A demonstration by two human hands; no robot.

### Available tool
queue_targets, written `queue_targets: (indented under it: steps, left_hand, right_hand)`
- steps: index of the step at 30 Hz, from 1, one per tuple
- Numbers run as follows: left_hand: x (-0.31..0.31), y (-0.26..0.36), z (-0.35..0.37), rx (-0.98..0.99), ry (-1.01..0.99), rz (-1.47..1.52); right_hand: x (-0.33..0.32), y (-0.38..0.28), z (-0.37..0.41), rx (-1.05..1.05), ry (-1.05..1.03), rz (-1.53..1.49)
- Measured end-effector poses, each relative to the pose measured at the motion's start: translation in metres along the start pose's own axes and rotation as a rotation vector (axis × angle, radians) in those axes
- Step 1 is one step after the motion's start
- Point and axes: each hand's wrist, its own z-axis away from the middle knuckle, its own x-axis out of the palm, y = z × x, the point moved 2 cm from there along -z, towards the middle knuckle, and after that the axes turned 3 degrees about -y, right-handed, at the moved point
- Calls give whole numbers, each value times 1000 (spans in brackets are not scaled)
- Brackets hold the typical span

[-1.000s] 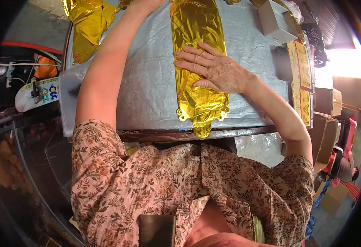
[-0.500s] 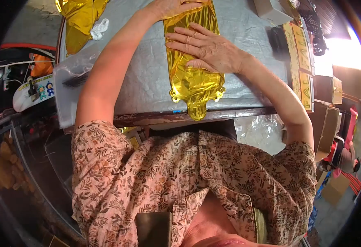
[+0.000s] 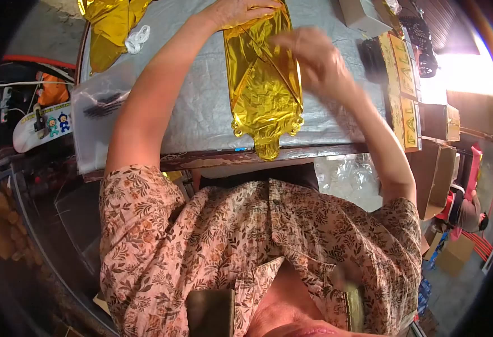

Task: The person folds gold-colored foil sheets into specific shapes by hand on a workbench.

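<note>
One gold foil balloon (image 3: 264,84) lengthwise away, tail toward person

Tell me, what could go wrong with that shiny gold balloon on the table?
1. Only the left hand touches the gold balloon, at its far end. The right hand hovers above it, blurred. The slippery foil might slide or crumple.
2. The balloon's tail hangs over the edge of the table, close to the person's body, so it could get snagged or creased.
</note>
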Motion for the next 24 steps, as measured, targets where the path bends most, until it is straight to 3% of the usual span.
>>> queue_targets:
  steps: [1,3,6,10,13,15,16,18,20,24]
  left_hand:
    - [0,1,0,3,1,0]
    - [-1,2,-1,-29,3,48]
    - [0,0,0,-42,5,82]
    - [0,-1,-1,-30,-15,16]
    - [-23,15,-6,-147,-46,85]
    - [-53,35,-9,-525,-1,396]
    - [-67,40,-4,-542,96,377]
    - [-85,17,22,-389,50,43]
    - [-97,27,59,-375,94,-116]
    - [-93,86,96,-242,-46,-167]
  right_hand:
    - [-1,15,-2,0,1,3]
    - [1,37,-4,-17,-51,329]
    - [8,46,1,-12,-134,244]
    - [10,45,8,9,-97,239]
    - [9,45,4,-3,-93,223]
    - [8,44,3,-3,-113,221]
    - [8,43,3,-7,-107,218]
    - [8,42,3,-9,-91,226]
    - [8,43,4,1,-91,209]
    - [12,48,8,16,-91,174]
